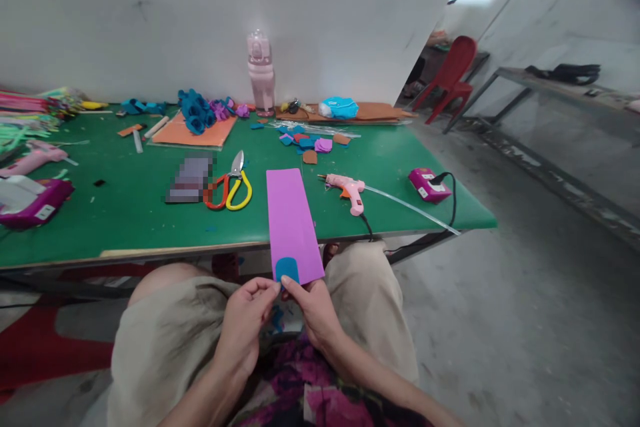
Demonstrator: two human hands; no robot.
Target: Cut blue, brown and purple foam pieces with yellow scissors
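Observation:
A long purple foam sheet (295,213) reaches from the green table over its front edge toward my lap. On its near end lies a small blue foam piece (287,269) with a rounded top. My right hand (316,310) grips both, thumb on top of the blue piece and fingers under the sheet. Closed in a pinch, my left hand (250,307) holds the lower left corner of the blue piece. A pink glue gun (347,188) with a clear glue stick lies right of the sheet, and scissors (230,187) with red and yellow handles lie left.
Cut foam pieces (306,142) lie behind the sheet, near a pink bottle (261,77). Blue foam flowers (196,111) rest on orange sheets (193,133). A purple power block (430,185) with a black cord sits at the right. A second glue gun (35,157) is far left.

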